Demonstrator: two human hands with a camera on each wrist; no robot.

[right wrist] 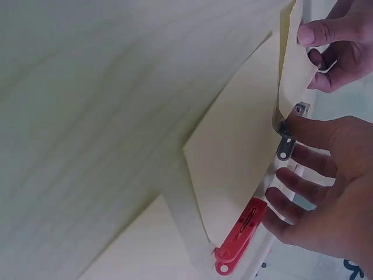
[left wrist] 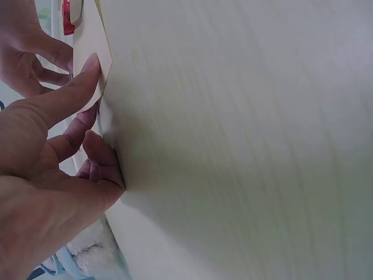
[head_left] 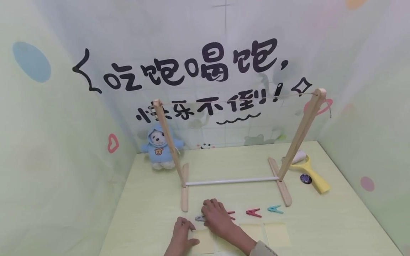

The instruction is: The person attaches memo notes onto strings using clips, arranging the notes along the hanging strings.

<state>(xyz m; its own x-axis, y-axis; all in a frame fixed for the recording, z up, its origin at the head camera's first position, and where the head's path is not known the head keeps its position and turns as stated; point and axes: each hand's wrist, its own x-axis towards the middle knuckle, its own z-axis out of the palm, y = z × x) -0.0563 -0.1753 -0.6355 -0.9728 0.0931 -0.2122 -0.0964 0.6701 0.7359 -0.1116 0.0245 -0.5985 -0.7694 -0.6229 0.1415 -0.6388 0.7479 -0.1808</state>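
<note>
My left hand [head_left: 180,236] pinches the left side of a pale yellow paper square [right wrist: 294,70], thumb on its face and fingers behind it. That edge is tilted up in the right wrist view. My right hand [head_left: 219,218] reaches across above the squares and pinches a grey clothespin [head_left: 200,218] between thumb and index finger. In the right wrist view the grey clothespin [right wrist: 285,143] sits at the held paper's far corner. Close to the right hand's lower fingers is a red clothespin [right wrist: 240,233], partly covered by the hand in the head view.
Another red clothespin [head_left: 253,212] and a teal one [head_left: 275,209] lie to the right, behind more paper squares [head_left: 277,234]. Beyond stands a wooden frame [head_left: 301,137] with a string and a white rod [head_left: 230,181]. A plush toy [head_left: 160,149] and yellow lint roller [head_left: 315,177] flank it.
</note>
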